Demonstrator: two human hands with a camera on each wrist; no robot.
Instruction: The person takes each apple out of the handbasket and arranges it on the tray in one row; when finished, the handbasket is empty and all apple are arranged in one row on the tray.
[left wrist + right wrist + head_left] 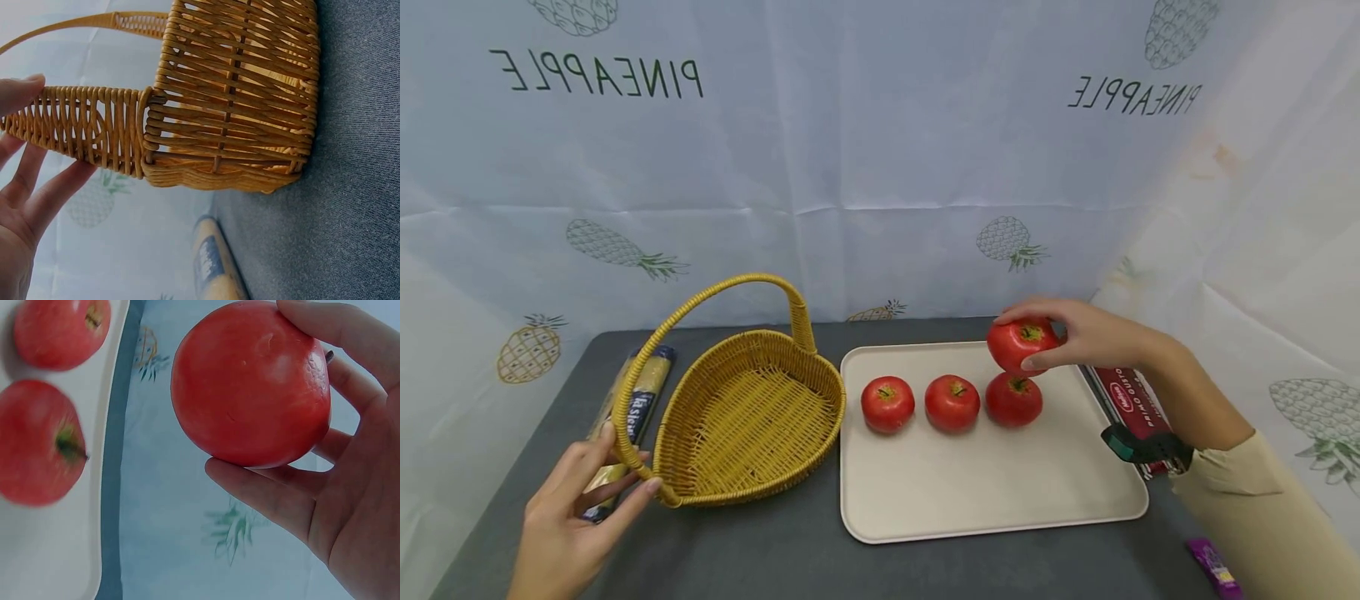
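My left hand [567,521] holds the lower end of the handle of a yellow wicker basket [752,425], thumb on one side and fingers on the other. In the left wrist view the basket's woven side [231,94] stands close over the grey tabletop; nothing lies inside the basket in the head view. At the right, my right hand [1086,333] grips a red apple [1019,342] above the back of a cream tray [940,492]. Three more red apples sit in a row on that tray: a left one [887,405], a middle one [952,404] and a right one [1013,404], partly overlapped by the held apple.
Packs of spaghetti [651,383] lie left of the basket, partly behind its handle and my left hand. A dark red package [1127,396] lies along the tray's right side, under my right forearm. A small purple wrapper [1213,567] is near the front right. A pineapple-print curtain [910,125] hangs behind the table.
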